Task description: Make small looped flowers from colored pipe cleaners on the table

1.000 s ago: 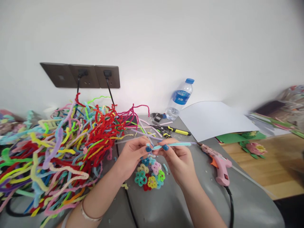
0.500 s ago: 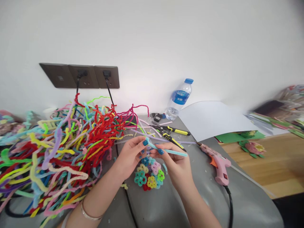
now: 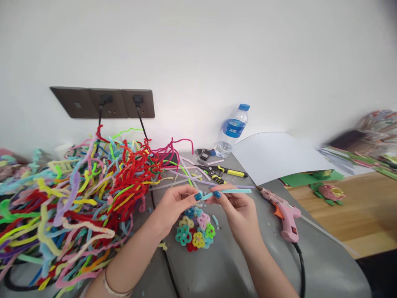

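My left hand and my right hand both pinch a light blue pipe cleaner above the grey table. The left fingertips grip its left end; the right thumb and finger hold it a little further along, and the free end points right. Both hands have blue nails. Just below them lies a cluster of small pipe-cleaner flowers in teal, yellow, pink, green and red.
A big tangle of coloured pipe cleaners covers the left side. A pink glue gun lies right of my hands, its cable running to the front. Yellow-handled pliers, a water bottle and white paper sit behind.
The pipe cleaner's free end, tilted down to the right half a second ago, has swung back to level. Both hands kept their pinch and shifted slightly.
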The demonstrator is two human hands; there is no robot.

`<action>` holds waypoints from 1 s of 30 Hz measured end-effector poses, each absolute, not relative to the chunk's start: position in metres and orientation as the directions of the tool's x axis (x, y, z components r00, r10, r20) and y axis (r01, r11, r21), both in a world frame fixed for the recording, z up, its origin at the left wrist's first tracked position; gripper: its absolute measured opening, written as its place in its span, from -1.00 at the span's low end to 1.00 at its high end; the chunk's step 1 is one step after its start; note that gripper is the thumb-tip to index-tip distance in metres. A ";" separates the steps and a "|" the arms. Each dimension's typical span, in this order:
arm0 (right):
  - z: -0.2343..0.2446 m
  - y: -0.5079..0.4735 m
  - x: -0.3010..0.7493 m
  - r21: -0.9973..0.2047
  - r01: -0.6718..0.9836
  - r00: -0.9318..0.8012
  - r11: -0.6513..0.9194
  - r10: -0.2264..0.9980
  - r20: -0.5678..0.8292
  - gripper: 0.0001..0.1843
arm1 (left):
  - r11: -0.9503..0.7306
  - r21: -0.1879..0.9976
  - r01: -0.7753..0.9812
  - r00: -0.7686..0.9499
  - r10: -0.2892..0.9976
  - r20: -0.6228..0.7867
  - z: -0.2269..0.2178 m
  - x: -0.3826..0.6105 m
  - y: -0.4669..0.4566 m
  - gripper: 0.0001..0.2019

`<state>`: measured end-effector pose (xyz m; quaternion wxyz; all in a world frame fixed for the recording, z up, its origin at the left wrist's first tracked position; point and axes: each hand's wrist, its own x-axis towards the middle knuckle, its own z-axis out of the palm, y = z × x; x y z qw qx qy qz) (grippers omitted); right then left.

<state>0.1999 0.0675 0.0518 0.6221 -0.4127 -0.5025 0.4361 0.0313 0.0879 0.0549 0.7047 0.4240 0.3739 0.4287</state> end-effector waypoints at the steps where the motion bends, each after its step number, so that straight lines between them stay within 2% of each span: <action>1: 0.052 0.067 0.200 -0.952 -0.119 0.114 0.281 0.957 0.268 -0.85 | 0.269 0.922 -0.278 0.345 0.924 -0.166 0.054 0.030 0.089 -0.69; 6: 0.047 0.066 0.198 -0.953 -0.151 0.103 0.262 0.963 0.248 -0.85 | 0.294 0.907 -0.302 0.252 0.942 -0.222 0.048 0.028 0.094 -0.63; 11: 0.041 0.063 0.190 -0.950 -0.239 0.116 0.201 0.977 0.177 -0.84 | 0.330 0.878 -0.346 0.288 0.928 -0.235 0.050 0.030 0.093 -0.59; 17: 0.040 0.058 0.184 -0.953 -0.272 0.081 0.133 0.990 0.115 -0.83 | 0.328 0.855 -0.401 0.310 0.927 -0.210 0.052 0.030 0.091 -0.65; 22: 0.037 0.057 0.180 -0.945 -0.300 0.115 0.131 0.988 0.100 -0.81 | 0.266 0.901 -0.343 0.432 0.896 -0.101 0.052 0.023 0.092 -0.79; 25: 0.041 0.058 0.186 -0.975 -0.173 0.043 0.136 0.990 0.131 -0.79 | 0.226 0.900 -0.373 0.388 0.919 -0.070 0.052 0.018 0.096 -0.80; 27: 0.046 0.059 0.198 -0.989 -0.018 -0.002 0.149 0.989 0.149 -0.73 | 0.206 0.893 -0.399 0.321 0.944 -0.074 0.054 0.013 0.099 -0.76; 30: 0.053 0.062 0.225 -0.960 0.260 0.040 0.106 0.992 0.120 -0.75 | 0.131 0.927 -0.350 0.214 0.975 -0.057 0.057 0.006 0.105 -0.75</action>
